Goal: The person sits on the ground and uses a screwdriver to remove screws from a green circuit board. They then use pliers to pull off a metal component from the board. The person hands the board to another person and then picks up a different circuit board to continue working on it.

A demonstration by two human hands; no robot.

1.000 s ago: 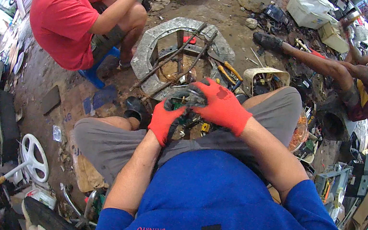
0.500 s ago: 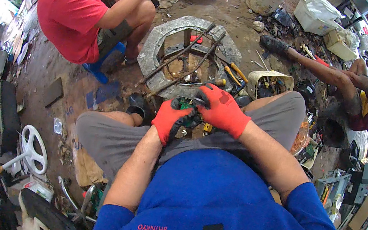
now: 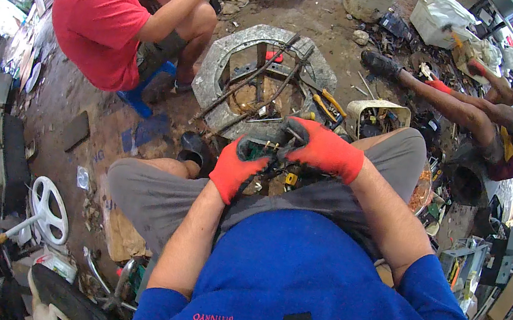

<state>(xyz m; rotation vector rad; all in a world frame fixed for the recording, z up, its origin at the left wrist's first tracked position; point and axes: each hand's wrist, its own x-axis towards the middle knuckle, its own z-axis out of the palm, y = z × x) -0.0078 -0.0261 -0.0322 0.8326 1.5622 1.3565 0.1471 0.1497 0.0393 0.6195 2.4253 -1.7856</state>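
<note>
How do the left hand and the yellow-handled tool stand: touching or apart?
Apart: the head view shows a clear gap between the left hand and the yellow-handled tool.

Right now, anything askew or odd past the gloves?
Yes: two dark rods slant across the octagonal metal frame, ends poking past its rim, seemingly laid there rather than fitted. Lower left, a white spoked wheel on a shaft sits tilted, seemingly detached from any machine.

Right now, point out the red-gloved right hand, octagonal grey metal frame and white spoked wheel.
Red-gloved right hand (image 3: pixel 324 150): head view, back of glove.
Octagonal grey metal frame (image 3: pixel 211 76): head view, left rim.
White spoked wheel (image 3: pixel 44 217): head view, hub.
</note>
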